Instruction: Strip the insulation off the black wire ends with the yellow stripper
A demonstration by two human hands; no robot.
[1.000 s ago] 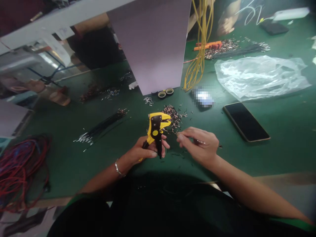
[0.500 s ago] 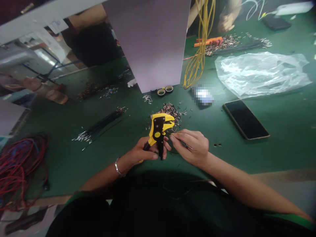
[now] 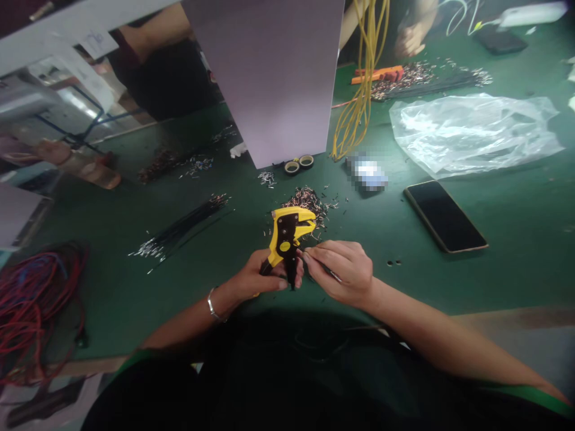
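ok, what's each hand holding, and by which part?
Left hand: the yellow-and-black hand tool, by its handles. Right hand: pinched beside the tool; can't tell what, if anything, it holds.

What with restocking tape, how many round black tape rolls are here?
2: left roll, right roll, side by side near the flat mauve panel; more may be hidden.

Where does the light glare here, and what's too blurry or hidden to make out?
Head view, right: glare whitens the plastic bag; head view, lower left: the red cables look soft; head view, middle: the yellow-and-black tool in the left hand is clearer; head view, beside the yellow cables: pixelation masks an item.
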